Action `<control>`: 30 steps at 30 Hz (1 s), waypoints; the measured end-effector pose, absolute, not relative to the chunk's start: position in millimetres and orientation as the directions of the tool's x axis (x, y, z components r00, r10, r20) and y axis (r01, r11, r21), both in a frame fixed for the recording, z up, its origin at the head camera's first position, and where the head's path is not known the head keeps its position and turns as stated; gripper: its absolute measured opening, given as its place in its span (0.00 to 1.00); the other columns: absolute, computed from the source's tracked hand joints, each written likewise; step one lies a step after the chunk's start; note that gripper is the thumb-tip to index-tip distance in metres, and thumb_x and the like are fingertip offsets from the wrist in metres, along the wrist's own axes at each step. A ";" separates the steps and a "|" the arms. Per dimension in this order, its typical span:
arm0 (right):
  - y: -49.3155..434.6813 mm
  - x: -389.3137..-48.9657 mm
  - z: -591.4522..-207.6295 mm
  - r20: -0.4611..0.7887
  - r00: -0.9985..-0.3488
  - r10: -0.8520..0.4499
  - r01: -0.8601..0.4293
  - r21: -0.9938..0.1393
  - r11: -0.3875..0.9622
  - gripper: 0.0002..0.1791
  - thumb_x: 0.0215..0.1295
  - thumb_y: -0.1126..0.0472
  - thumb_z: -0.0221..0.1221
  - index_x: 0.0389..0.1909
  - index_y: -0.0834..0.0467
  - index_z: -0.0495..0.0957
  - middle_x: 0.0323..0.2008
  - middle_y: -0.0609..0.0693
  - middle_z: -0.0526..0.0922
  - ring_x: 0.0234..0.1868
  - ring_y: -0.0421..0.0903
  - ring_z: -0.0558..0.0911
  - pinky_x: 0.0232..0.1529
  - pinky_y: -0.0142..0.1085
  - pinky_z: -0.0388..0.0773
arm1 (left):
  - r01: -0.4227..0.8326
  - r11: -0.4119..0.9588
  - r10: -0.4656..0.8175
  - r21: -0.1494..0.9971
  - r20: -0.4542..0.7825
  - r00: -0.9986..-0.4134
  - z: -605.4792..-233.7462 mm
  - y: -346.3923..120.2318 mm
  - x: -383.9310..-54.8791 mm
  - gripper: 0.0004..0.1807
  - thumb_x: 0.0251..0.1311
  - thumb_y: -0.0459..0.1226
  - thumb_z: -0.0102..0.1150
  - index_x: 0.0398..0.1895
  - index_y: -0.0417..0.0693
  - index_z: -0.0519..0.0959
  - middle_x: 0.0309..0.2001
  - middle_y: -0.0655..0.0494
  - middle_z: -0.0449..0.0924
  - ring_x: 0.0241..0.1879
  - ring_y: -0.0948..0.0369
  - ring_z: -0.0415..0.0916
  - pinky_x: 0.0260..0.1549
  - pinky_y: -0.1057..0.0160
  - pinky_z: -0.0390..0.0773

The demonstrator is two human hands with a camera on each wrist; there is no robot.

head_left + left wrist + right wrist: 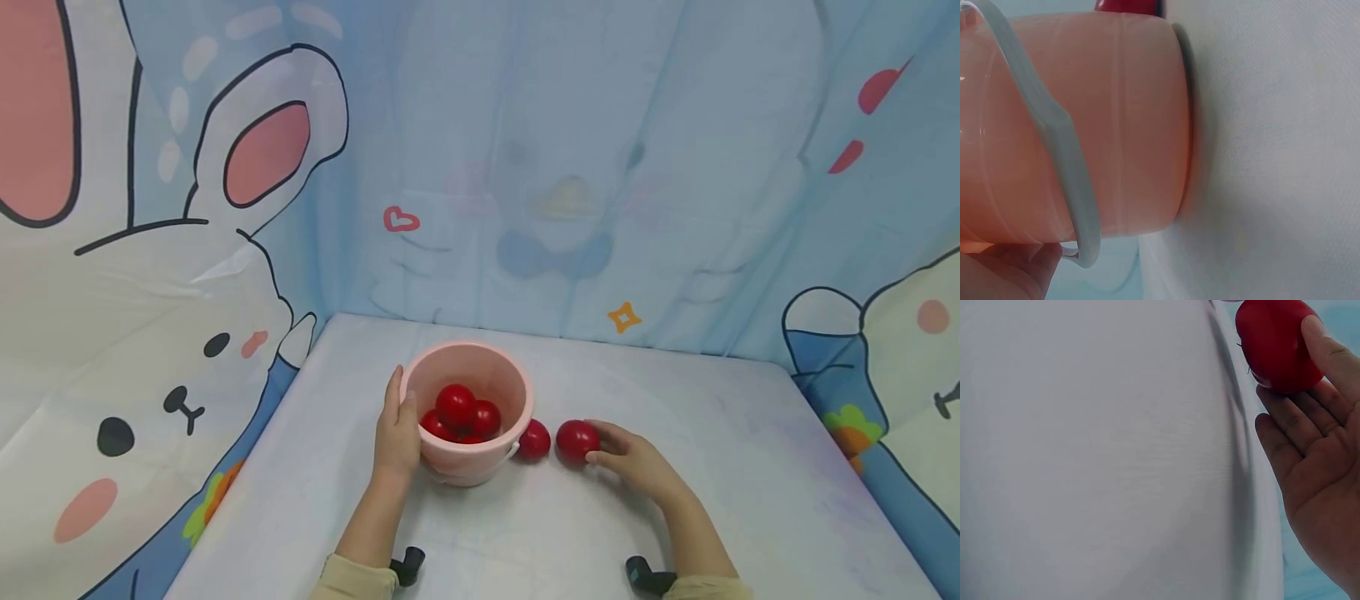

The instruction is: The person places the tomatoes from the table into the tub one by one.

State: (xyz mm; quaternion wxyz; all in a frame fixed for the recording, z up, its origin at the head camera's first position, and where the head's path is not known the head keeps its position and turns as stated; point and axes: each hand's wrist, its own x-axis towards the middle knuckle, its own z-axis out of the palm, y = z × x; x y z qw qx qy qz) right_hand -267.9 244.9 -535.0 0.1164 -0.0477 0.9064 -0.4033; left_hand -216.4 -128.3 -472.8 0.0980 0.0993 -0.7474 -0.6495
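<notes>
steadying a pink bucket (465, 462) on the counter (525, 533), the left grip (397, 442) lay along its outer wall in the head view, fingers fairly straight and thumb spread apart from them. the right grip (637, 467) pinched a red ball (576, 442) between thumb and fingers, to the right of the bucket; a second ball (534, 442) sat between the held one and the bucket's wall. i counted one bucket, two balls outside it and four inner balls (455, 405), though more could have been hidden beneath. the likeliest trouble, as i judged it, was the loose ball rolling away if the held one knocked it, or the bucket tipping and spilling if its wall was shoved.

in the left wrist view there was one bucket, with one pale handle (1069, 156) hanging across its side and one patch of red at the top edge. that handle could have snagged the fingers (1022, 269) if they slid along the wall.

in the right wrist view just one ball showed whole, the thumb (1325, 347) against it and fingertips opposite; its smooth, shiny skin looked apt to slip if the pinch loosened.
</notes>
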 end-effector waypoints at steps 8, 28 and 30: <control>247.5 -271.2 -501.2 -0.109 -0.964 -0.241 -0.079 -0.750 0.656 0.43 0.57 0.35 0.64 0.72 0.47 0.65 0.68 0.56 0.72 0.69 0.60 0.71 0.61 0.57 0.76 | -0.019 0.134 -0.274 0.991 0.018 -0.962 -470.5 -128.4 -215.7 0.30 0.73 0.54 0.42 0.74 0.86 0.48 0.77 0.73 0.51 0.78 0.58 0.48 0.67 0.41 0.67; 244.8 -290.6 -440.7 -0.024 -0.951 -0.309 -0.186 -0.754 0.630 0.44 0.57 0.35 0.64 0.72 0.49 0.65 0.64 0.56 0.76 0.64 0.59 0.76 0.59 0.56 0.78 | -0.031 0.134 -0.281 0.990 0.008 -0.960 -472.1 -126.2 -215.1 0.30 0.72 0.55 0.43 0.74 0.87 0.47 0.77 0.72 0.52 0.78 0.57 0.49 0.65 0.41 0.69; 244.3 -291.5 -437.6 -0.017 -0.948 -0.317 -0.197 -0.751 0.631 0.44 0.57 0.35 0.64 0.72 0.49 0.65 0.64 0.55 0.77 0.64 0.58 0.76 0.58 0.56 0.78 | -0.033 0.133 -0.281 0.991 0.006 -0.960 -472.1 -125.9 -215.4 0.31 0.72 0.54 0.43 0.74 0.86 0.48 0.77 0.72 0.52 0.78 0.56 0.49 0.65 0.41 0.69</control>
